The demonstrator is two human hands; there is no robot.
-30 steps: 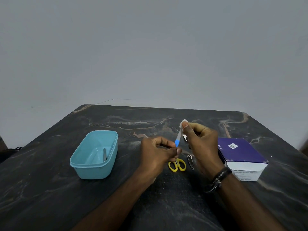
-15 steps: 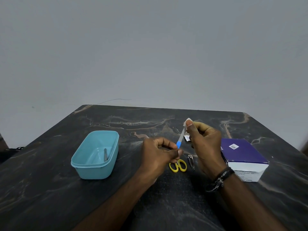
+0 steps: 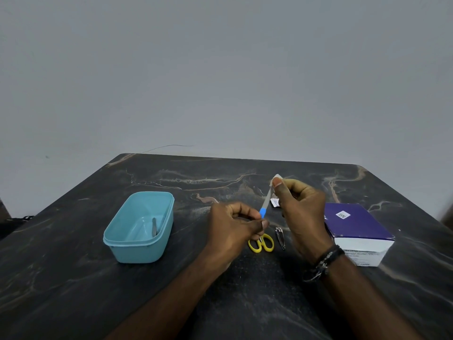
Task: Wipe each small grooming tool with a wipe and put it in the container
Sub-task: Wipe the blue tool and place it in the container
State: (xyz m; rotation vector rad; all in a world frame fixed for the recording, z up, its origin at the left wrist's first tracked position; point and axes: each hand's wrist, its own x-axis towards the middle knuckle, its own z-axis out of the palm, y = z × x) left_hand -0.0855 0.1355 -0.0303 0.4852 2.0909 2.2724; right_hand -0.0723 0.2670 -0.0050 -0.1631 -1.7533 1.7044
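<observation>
We found the left hand pinching the blue handle end of a slim nail file with a blue handle and grey blade, thumb and fingertips pressed together around it. The file slanted up and away to the right hand, whose thumb and forefinger pinched a small white wipe around the blade's far tip. Both hands were raised over the dark marble-patterned table.

Just below the left hand's thumb lay small scissors with yellow loop handles, their blades hidden behind that hand. Between the two hands, beside the scissors, a small metal nail clipper lay flat on the table. A torn white sachet lay beyond, partly hidden by the right hand. A dark beaded bracelet circled the right wrist.

Well to the left of the left hand stood the light blue oblong plastic container, lidless, with one slim metal tool leaning inside it; we could not tell its kind. Just to the right of the right hand sat a purple-and-white cardboard box, closed, its print too small to read. Nothing lay between the left hand and the container.
</observation>
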